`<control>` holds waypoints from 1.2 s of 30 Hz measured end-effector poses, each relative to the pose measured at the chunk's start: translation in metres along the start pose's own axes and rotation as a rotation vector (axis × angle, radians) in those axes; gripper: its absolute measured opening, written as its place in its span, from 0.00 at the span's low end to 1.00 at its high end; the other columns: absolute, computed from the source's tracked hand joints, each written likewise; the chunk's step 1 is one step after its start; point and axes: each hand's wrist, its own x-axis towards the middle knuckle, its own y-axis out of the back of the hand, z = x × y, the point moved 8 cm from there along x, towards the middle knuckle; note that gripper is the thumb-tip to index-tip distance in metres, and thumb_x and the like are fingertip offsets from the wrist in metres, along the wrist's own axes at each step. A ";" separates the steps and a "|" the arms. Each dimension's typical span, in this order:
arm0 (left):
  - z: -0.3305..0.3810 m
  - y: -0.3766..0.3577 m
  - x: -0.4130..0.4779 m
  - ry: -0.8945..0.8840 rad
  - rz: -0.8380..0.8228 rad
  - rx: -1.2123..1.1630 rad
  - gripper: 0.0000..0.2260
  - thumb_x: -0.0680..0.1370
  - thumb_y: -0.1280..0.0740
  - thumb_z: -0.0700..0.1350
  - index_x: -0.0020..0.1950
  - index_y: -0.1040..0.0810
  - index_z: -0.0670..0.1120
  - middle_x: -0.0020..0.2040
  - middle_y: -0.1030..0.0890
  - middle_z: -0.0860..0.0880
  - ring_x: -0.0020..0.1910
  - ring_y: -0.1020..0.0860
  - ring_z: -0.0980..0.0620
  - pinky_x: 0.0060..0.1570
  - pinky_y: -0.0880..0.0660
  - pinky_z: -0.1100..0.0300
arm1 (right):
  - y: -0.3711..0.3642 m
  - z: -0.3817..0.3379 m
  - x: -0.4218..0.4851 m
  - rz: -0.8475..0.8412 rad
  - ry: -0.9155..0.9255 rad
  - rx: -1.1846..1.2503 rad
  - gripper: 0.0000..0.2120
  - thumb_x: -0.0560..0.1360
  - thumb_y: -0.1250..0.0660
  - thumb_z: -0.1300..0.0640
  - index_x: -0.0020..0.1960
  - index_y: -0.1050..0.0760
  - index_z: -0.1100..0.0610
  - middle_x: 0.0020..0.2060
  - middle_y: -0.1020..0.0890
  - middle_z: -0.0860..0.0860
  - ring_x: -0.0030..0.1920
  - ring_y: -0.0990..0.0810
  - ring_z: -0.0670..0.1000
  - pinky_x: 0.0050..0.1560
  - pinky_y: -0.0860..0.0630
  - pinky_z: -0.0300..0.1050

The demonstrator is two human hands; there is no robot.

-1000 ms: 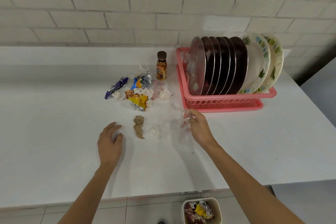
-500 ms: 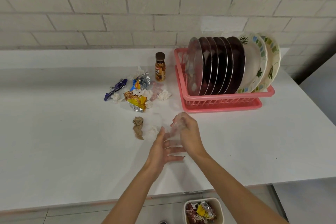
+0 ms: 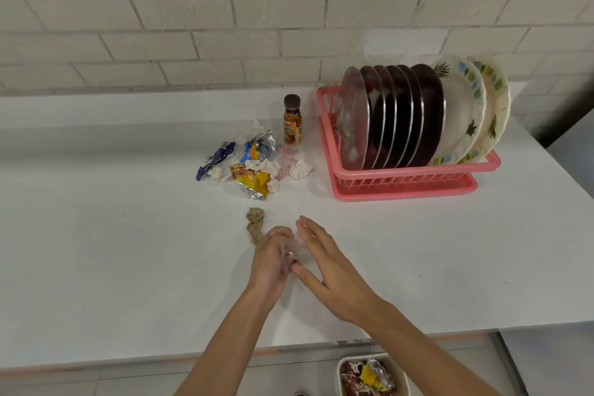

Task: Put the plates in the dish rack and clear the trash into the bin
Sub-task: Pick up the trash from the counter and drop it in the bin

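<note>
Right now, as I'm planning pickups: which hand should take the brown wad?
Right hand, probably: it is open and empty. The left hand lies beside the brown wad but grips clear plastic.

Bits you can't really make out
clear wrapper [image 3: 294,246] in the fingers [image 3: 275,235] of the left hand [image 3: 268,264] is just blur; brown wad [image 3: 255,217] hides its end behind them; bin [image 3: 340,373] cut off at the bottom edge.
</note>
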 end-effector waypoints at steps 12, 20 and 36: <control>-0.004 0.015 -0.010 -0.024 0.063 0.000 0.08 0.74 0.40 0.43 0.36 0.31 0.43 0.32 0.30 0.44 0.34 0.27 0.48 0.33 0.27 0.59 | -0.005 -0.008 0.019 0.160 -0.034 0.277 0.09 0.71 0.25 0.61 0.51 0.16 0.55 0.44 0.21 0.44 0.44 0.20 0.43 0.46 0.26 0.33; 0.014 0.053 -0.002 -0.312 0.218 0.366 0.12 0.79 0.37 0.39 0.36 0.23 0.45 0.29 0.23 0.49 0.30 0.26 0.52 0.33 0.27 0.55 | -0.044 -0.025 0.025 -0.038 0.089 0.106 0.07 0.76 0.33 0.60 0.53 0.20 0.57 0.54 0.26 0.48 0.51 0.24 0.45 0.52 0.25 0.37; 0.039 0.141 0.040 -0.511 0.458 0.729 0.26 0.78 0.32 0.49 0.28 0.45 0.47 0.25 0.44 0.52 0.27 0.45 0.53 0.31 0.43 0.59 | -0.037 0.065 0.068 -0.037 -0.262 -0.115 0.29 0.77 0.34 0.57 0.76 0.40 0.56 0.66 0.35 0.54 0.65 0.30 0.56 0.64 0.30 0.47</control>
